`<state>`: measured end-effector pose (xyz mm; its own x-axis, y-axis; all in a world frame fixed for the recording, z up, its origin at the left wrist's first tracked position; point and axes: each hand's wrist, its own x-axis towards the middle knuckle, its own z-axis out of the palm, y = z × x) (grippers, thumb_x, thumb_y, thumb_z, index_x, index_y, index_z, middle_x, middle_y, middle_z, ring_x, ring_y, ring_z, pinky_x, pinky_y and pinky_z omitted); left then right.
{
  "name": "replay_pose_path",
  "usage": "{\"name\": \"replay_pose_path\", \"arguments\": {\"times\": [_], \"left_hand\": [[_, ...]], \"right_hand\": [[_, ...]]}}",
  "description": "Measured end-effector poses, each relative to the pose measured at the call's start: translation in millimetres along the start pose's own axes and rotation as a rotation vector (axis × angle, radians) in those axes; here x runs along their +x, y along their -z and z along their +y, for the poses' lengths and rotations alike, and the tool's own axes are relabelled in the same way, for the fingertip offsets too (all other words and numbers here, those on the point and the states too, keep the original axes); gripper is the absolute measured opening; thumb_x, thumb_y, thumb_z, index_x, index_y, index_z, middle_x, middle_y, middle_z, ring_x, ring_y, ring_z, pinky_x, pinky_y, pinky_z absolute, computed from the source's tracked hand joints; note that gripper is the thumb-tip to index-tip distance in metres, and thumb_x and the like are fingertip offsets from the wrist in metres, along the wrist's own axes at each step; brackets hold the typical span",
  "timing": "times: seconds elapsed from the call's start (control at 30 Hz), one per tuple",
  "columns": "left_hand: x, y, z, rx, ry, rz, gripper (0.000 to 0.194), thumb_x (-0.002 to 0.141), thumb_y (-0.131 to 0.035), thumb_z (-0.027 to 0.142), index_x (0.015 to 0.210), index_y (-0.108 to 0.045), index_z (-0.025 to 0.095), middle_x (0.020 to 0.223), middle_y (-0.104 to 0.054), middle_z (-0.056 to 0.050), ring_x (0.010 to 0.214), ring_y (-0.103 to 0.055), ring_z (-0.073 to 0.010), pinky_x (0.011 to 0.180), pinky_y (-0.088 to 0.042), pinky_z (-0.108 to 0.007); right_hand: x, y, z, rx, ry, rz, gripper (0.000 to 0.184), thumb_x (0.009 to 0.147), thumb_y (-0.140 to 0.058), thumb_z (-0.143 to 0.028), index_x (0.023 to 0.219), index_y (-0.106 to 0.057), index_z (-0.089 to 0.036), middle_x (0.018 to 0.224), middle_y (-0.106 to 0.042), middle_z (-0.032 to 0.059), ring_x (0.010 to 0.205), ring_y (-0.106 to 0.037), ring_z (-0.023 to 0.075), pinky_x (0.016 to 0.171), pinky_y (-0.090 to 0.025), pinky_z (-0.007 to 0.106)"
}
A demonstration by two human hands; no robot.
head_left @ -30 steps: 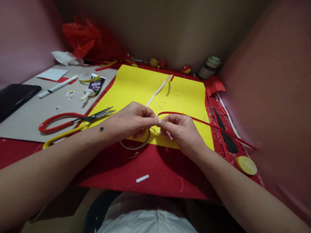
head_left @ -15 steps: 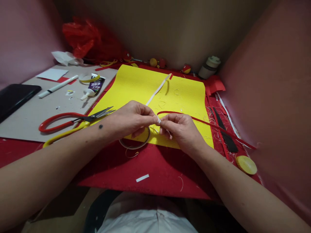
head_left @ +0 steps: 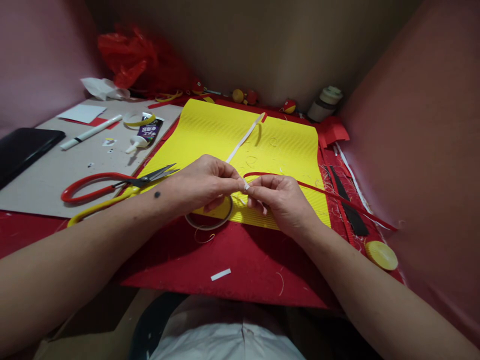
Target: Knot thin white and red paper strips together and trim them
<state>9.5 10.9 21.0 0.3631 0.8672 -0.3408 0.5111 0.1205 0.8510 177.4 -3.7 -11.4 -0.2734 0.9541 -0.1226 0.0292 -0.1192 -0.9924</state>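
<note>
My left hand and my right hand meet fingertip to fingertip, each closed in a pinch. Between them shows a small white end of a narrow paper strip. A white strip with a red corrugated tip rises away from my left fingers. From the pinch a red strip curves over my right hand and stretches far to the right. Whether these are one strip or two is hidden by the fingers. Beneath my hands lie a yellow corrugated sheet and a roll of tape, partly covered.
Open scissors lie by my left forearm. On the grey board are a glue tube, a white marker and a black device. A bottle stands back right; a yellow disc sits near my right forearm.
Both hands keep the same pinch at the same place. The whole view has shifted very slightly; nothing on the table has visibly moved.
</note>
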Motion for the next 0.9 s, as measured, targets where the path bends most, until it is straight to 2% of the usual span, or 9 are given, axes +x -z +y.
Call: {"name": "replay_pose_path", "arguments": {"times": [0.23,0.43,0.67,0.9], "left_hand": [[0.2,0.6,-0.5,0.006,0.008,0.009,0.024,0.076,-0.061,0.037,0.076,-0.066,0.014,0.041,-0.045,0.001,0.035,-0.034,-0.0066,0.036,-0.019,-0.021],[-0.9,0.0,1.3,0.000,0.006,0.004,0.022,0.078,-0.060,0.035,0.074,-0.066,0.014,0.042,-0.045,0.002,0.035,-0.035,-0.0059,0.036,-0.020,-0.019],[-2.8,-2.5,5.8,0.071,-0.009,0.048,0.017,0.077,-0.062,0.029,0.076,-0.067,0.013,0.045,-0.047,0.002,0.036,-0.037,-0.0050,0.035,-0.021,-0.017],[0.9,-0.4,3.4,-0.033,0.030,0.019,0.016,0.077,-0.062,0.030,0.074,-0.064,0.014,0.042,-0.042,0.003,0.034,-0.035,-0.0054,0.035,-0.021,-0.018]], "right_hand": [[0.5,0.1,0.9,-0.032,0.020,-0.003,0.025,0.070,-0.069,-0.034,0.057,-0.058,-0.015,0.051,-0.056,-0.0028,0.043,-0.041,0.0052,0.044,-0.030,0.021],[-0.8,-0.7,-0.6,-0.026,0.010,-0.003,0.019,0.071,-0.066,-0.026,0.059,-0.059,-0.014,0.052,-0.057,-0.0024,0.042,-0.040,0.0049,0.044,-0.030,0.021],[-0.7,0.4,-0.3,-0.133,0.019,0.017,0.022,0.073,-0.062,-0.027,0.055,-0.058,-0.015,0.048,-0.052,-0.0034,0.043,-0.039,0.0056,0.044,-0.028,0.022],[-3.4,-2.7,-0.7,-0.159,0.017,0.076,0.020,0.071,-0.060,-0.022,0.053,-0.056,-0.016,0.046,-0.052,-0.0037,0.042,-0.036,0.0055,0.043,-0.026,0.022]]}}
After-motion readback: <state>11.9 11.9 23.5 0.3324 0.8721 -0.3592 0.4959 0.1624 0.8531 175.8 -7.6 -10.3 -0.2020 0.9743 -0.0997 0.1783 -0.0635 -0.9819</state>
